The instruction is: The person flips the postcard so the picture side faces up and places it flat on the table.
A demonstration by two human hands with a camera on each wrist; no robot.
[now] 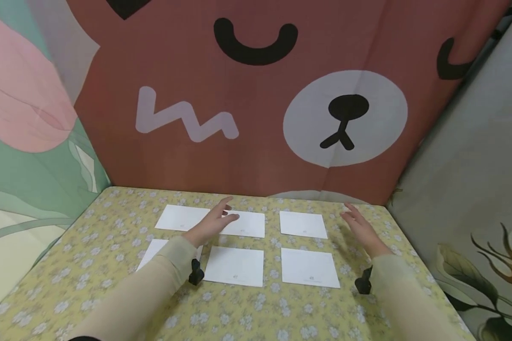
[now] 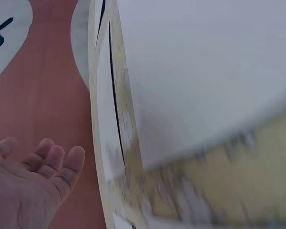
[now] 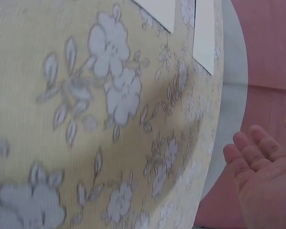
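Observation:
Several white cards lie in two rows on a yellow flowered tablecloth [image 1: 111, 284]. My left hand [image 1: 213, 222] hovers with straight fingers over the gap between the far left card [image 1: 179, 217] and the far middle card [image 1: 249, 224]. It holds nothing. My left forearm hides part of the near left card [image 1: 150, 251]. My right hand [image 1: 360, 229] is open and empty above the cloth, just right of the far right card [image 1: 303, 224]. In the left wrist view the open palm [image 2: 31, 183] shows beside a blurred white card [image 2: 205, 71]. The right wrist view shows open fingers [image 3: 264, 152] past the table's edge.
The near middle card [image 1: 234, 266] and near right card [image 1: 309, 268] lie in front of my hands. A red bear-face cloth [image 1: 256, 94] hangs right behind the table. Patterned cloth walls stand at the left [image 1: 25, 142] and right [image 1: 473, 166]. Small black wrist mounts [image 1: 195, 273] sit on both sleeves.

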